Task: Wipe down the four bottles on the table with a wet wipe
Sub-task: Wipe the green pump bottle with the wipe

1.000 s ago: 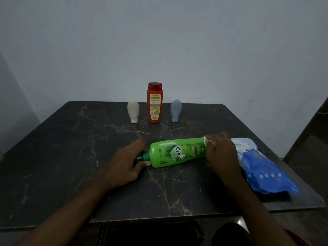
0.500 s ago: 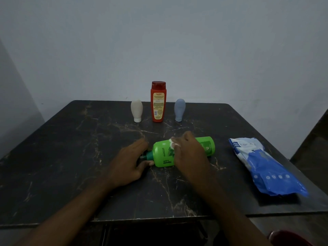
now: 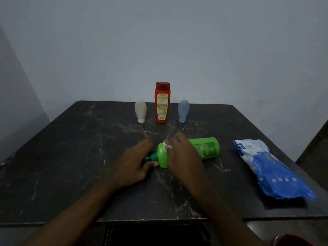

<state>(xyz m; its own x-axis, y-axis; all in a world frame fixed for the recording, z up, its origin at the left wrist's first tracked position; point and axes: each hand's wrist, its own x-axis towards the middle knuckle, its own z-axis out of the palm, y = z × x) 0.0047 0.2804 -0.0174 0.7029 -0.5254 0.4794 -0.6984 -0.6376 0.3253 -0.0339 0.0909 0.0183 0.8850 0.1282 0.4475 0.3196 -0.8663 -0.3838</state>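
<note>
Green plastic bottle (image 3: 207,148) lies on its side, cap toward left hand (image 3: 134,164), which pinches the cap end. Right hand (image 3: 182,153) clamps white wet wipe (image 3: 167,146) on its shoulder. Behind it: cream tube (image 3: 140,110), red bottle (image 3: 162,103), grey-blue tube (image 3: 183,110), all upright. Right of it: blue-white wipe pack (image 3: 271,169). Dark veined marble table (image 3: 71,157), grey wall (image 3: 177,41).

A green bottle (image 3: 207,148) lies sideways on the table (image 3: 71,157); the left hand (image 3: 134,164) grips its cap end, the right hand (image 3: 182,153) presses a wet wipe (image 3: 167,146) on it. A red bottle (image 3: 161,103), cream bottle (image 3: 140,110) and grey bottle (image 3: 183,110) stand by the far edge
</note>
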